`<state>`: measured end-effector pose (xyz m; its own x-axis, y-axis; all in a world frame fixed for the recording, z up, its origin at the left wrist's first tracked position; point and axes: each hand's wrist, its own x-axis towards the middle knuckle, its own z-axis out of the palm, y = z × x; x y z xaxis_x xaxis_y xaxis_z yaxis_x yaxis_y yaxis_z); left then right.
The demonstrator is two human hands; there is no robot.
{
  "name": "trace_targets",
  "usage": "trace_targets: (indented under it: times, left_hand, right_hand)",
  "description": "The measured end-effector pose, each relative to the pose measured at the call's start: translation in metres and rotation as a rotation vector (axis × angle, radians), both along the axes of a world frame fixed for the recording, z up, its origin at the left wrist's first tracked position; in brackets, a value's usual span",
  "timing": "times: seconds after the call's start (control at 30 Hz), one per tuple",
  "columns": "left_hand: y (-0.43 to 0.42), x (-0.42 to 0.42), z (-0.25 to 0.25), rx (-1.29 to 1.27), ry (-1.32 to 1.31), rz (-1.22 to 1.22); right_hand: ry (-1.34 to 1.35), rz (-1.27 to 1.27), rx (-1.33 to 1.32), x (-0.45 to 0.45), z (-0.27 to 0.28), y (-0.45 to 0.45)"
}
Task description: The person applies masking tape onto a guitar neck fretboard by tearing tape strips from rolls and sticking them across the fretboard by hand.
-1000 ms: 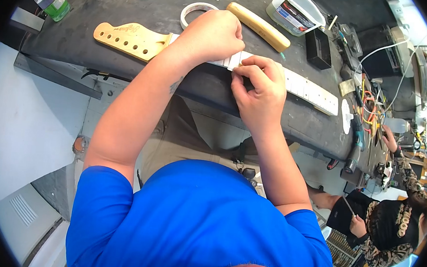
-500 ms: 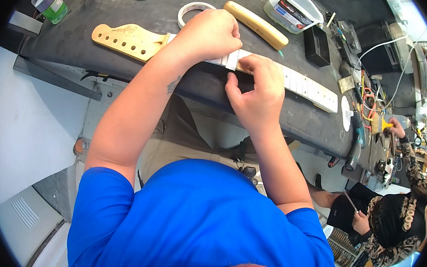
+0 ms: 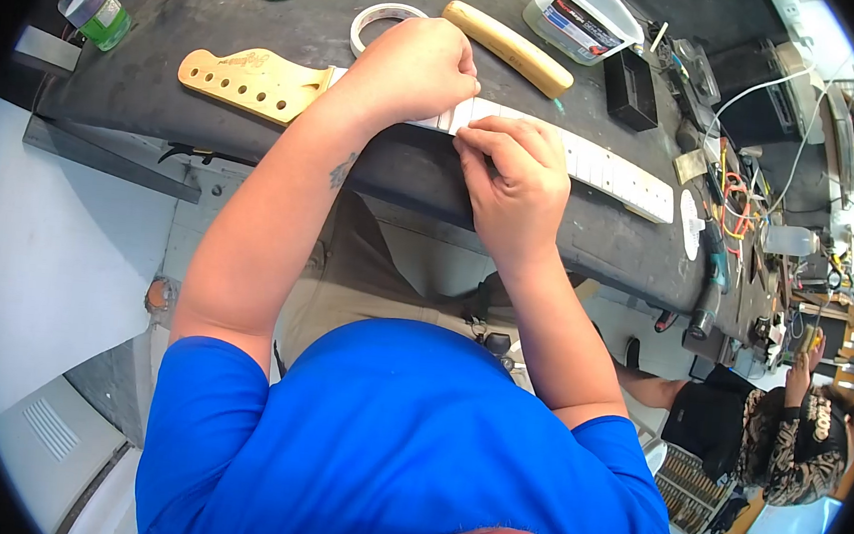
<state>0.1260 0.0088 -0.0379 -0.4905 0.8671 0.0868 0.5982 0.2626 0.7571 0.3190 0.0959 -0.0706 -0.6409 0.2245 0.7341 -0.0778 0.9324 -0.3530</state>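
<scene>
A guitar neck lies across the dark bench, headstock to the left, with pale strips covering its fretboard. My left hand is closed over the middle of the neck, its fingertips curled down and largely hidden. Beside it, my right hand pinches thumb and forefinger together at the neck's near edge, on the end of a strip of tape that crosses the fretboard. The right hand's other fingers are bent over the neck.
Behind the neck are a tape roll, a wooden bar and a white tub. A green-labelled cup stands far left. Tools and cables crowd the right side, with a power tool near the edge. Another person works there.
My right thumb has come up and closed against the forefinger at the strip's end. My left hand has barely moved. The other person has drawn back and brought both hands together.
</scene>
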Motion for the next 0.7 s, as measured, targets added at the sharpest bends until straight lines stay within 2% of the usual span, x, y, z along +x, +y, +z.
trace_targets:
  times: [0.7]
  left_hand:
    - [-0.0025, 0.0010, 0.0012, 0.000, -0.019, 0.004]
  right_hand:
    - [-0.006, 0.019, -0.033, 0.0014, 0.0011, -0.0006]
